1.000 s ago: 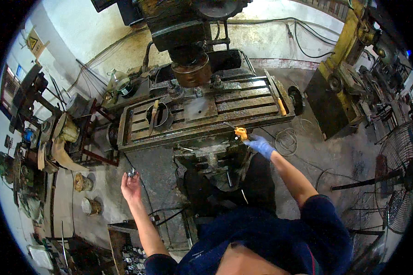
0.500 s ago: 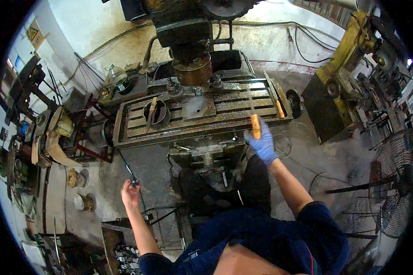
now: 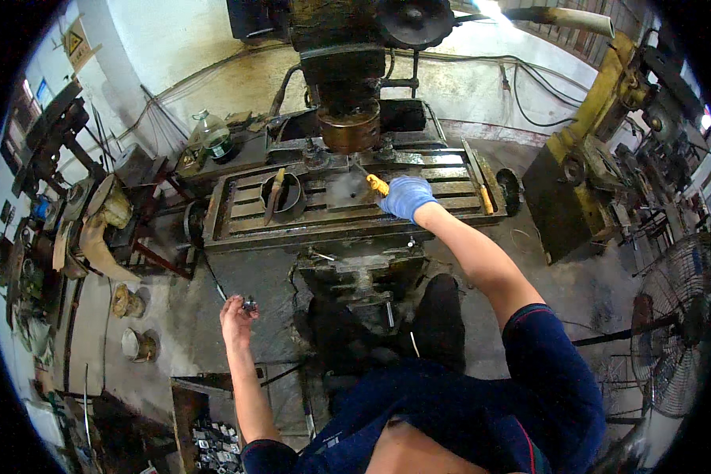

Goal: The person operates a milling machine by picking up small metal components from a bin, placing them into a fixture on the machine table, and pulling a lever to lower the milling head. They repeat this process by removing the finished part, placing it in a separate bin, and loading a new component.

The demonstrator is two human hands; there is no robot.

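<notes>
Head view: left hand [image 3: 235,319] holds a metal part [image 3: 250,305], likely hard, slick, best pinched edgewise; right hand [image 3: 408,197] grips a yellow tool [image 3: 378,186].

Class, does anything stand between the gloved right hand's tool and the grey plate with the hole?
Nothing visible does. The right hand holds the yellow-handled tool near the plate; the pot sits left of both.

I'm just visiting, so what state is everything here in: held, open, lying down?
Right hand: gloved, closed around a tool
Yellow-handled tool: held
Left hand: bare, holding a part
Small metal part: held in the fingers
Pot: upright, open-topped
Bottle: upright
Long tool: lying, unheld
Box: open, metal parts inside
Fan: spinning or stopped, can't tell
</notes>
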